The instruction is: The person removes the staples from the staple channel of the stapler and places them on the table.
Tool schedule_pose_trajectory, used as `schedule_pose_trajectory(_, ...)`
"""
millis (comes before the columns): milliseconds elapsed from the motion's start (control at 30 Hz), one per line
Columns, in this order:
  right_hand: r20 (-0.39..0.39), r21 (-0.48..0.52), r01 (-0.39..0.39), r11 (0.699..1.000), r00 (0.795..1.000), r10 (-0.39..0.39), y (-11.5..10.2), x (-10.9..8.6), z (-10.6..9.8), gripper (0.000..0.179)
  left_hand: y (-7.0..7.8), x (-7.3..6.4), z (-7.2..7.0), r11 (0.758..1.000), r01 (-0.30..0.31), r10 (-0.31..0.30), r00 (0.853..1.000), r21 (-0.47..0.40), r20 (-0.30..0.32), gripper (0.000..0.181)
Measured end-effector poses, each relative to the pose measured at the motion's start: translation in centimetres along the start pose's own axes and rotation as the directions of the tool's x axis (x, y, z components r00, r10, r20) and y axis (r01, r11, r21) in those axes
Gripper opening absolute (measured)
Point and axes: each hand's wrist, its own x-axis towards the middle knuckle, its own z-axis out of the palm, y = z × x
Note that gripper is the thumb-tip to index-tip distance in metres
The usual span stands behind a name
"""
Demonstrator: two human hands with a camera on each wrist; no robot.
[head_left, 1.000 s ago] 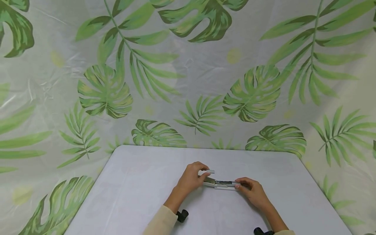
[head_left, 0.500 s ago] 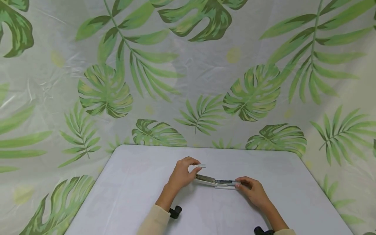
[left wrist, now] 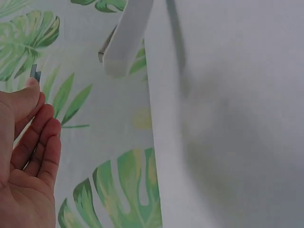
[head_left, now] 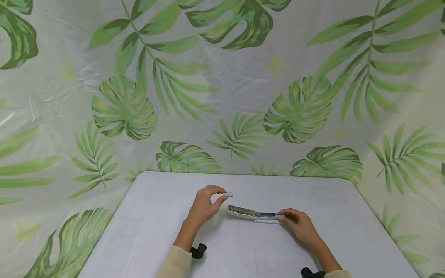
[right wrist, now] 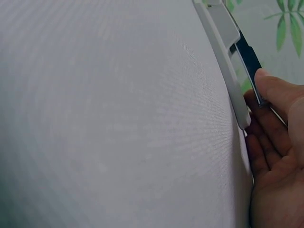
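A white stapler [head_left: 240,214] lies opened out near the middle of the table, its top arm swung over to the left and tilted up. My right hand [head_left: 299,227] pinches the stapler's right end; in the right wrist view the thumb presses the dark metal magazine [right wrist: 249,58] above the pale base [right wrist: 223,61]. Between thumb and forefinger, my left hand [head_left: 203,205] pinches a small grey strip of staples [head_left: 227,194], raised to the left of the stapler. The left wrist view shows this staple strip [left wrist: 35,72] sticking up past the thumb, apart from the stapler arm [left wrist: 126,45].
The white table [head_left: 146,231] has rounded far corners. Behind it hangs a leaf-patterned sheet [head_left: 236,92]. A black wrist camera [head_left: 199,251] sits by the left sleeve, another black camera [head_left: 311,272] by the right.
My left hand has moved left and slightly away from me with the staple strip, off the stapler's raised arm, whose left end now shows. The right hand and stapler have stayed in place.
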Motion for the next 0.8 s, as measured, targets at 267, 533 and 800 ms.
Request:
schedule_pose_trajectory(267, 0.001, -0.005, -0.01, 1.0, 1.0, 0.01, 0.0, 0.2, -0.1, 0.026, -1.5, -1.2, -0.5, 0.999, 0.04, -0.04, 0.999, -0.002, 0.022, 0.02)
schedule_pose_trajectory(533, -0.001, 0.001, -0.006, 1.0, 1.0, 0.006, 0.2, 0.2, 0.0, 0.027, -3.4, -2.2, -1.0, 1.0, 0.029, -0.029, 0.998, 0.001, 0.047, 0.018)
schedule_pose_trajectory(800, -0.003, 0.011, -0.006, 1.0, 1.0, 0.006, 0.2, 0.1, 0.2, 0.025, -5.1, -3.0, -1.2, 0.999, 0.043, -0.04, 0.994, -0.029, 0.103, 0.019)
